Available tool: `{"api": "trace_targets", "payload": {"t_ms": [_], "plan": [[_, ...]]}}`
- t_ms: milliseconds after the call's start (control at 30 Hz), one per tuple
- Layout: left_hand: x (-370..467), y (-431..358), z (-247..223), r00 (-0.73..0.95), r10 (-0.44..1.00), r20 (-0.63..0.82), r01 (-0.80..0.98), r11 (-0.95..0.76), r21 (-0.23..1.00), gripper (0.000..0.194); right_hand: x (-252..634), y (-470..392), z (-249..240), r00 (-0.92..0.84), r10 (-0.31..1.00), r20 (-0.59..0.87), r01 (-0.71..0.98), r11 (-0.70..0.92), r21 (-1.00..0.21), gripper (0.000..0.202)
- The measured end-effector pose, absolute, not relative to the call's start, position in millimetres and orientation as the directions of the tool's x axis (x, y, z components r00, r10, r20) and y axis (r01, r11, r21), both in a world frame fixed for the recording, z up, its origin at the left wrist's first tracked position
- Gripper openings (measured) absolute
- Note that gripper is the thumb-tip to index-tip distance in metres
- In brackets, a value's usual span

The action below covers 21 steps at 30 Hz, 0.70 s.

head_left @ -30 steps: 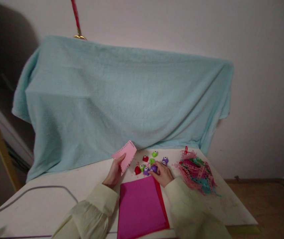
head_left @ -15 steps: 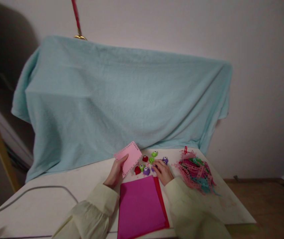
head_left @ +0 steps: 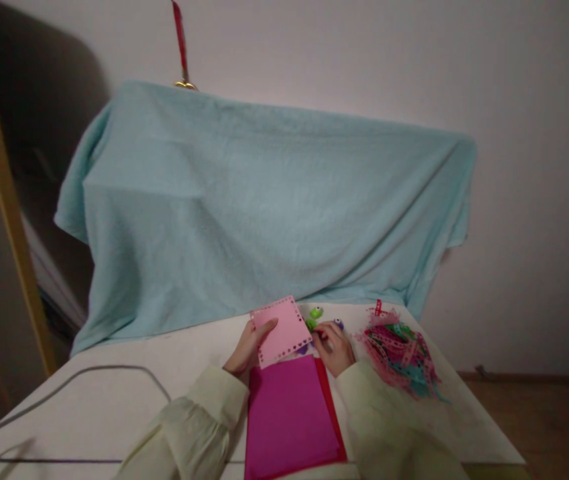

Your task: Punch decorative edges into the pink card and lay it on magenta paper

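My left hand (head_left: 248, 343) grips a pink card (head_left: 282, 328) with a row of small punched holes along its edges, thumb on top. At the card's right edge is my right hand (head_left: 333, 345), its fingers pinched together; what they hold, if anything, is too small to make out. Beyond those fingers lie a green eye-shaped piece (head_left: 316, 312) and a purple one (head_left: 338, 324); the card covers others. Below the card lies a stack of magenta sheets (head_left: 289, 417) with a red sheet (head_left: 332, 407) under it.
A heap of punched strips (head_left: 402, 357) in pink, green and blue lies at the right of the white table (head_left: 99, 400). A grey cable (head_left: 109, 367) curves across the left side. Behind stands something draped in a light blue cloth (head_left: 264, 200).
The pink card has turned flatter and moved right, now covering the red and several other eye-shaped pieces. My right hand stays near the pieces. The whole view has shifted slightly.
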State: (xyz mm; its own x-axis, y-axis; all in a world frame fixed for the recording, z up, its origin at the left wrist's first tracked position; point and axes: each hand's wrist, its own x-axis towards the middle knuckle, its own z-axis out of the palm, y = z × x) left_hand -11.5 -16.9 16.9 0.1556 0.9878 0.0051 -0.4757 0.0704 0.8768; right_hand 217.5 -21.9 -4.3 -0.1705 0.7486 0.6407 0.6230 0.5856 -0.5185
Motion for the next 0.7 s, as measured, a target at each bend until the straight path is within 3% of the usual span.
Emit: {"api": "trace_targets", "payload": {"t_ms": [200, 467, 700], "plan": [[-9.7, -18.4, 20.0, 0.127, 0.99, 0.067, -0.533, 0.011, 0.846, 0.046, 196.0, -24.3, 21.3, -0.371, 0.69, 0.622, 0.593, 0.691, -0.413, 0.039], [-15.8, -13.8, 21.7, 0.081, 0.993, 0.082, -0.551, -0.024, 0.834, 0.047, 169.3, -23.9, 0.8, -0.547, 0.648, 0.53, 0.62, 0.739, -0.262, 0.05], [-18.5, -9.9, 20.4, 0.07, 0.995, 0.072, -0.532, -0.024, 0.846, 0.049, 170.6, -26.1, 2.7, -0.523, 0.685, 0.507, 0.662, 0.701, -0.264, 0.04]]}}
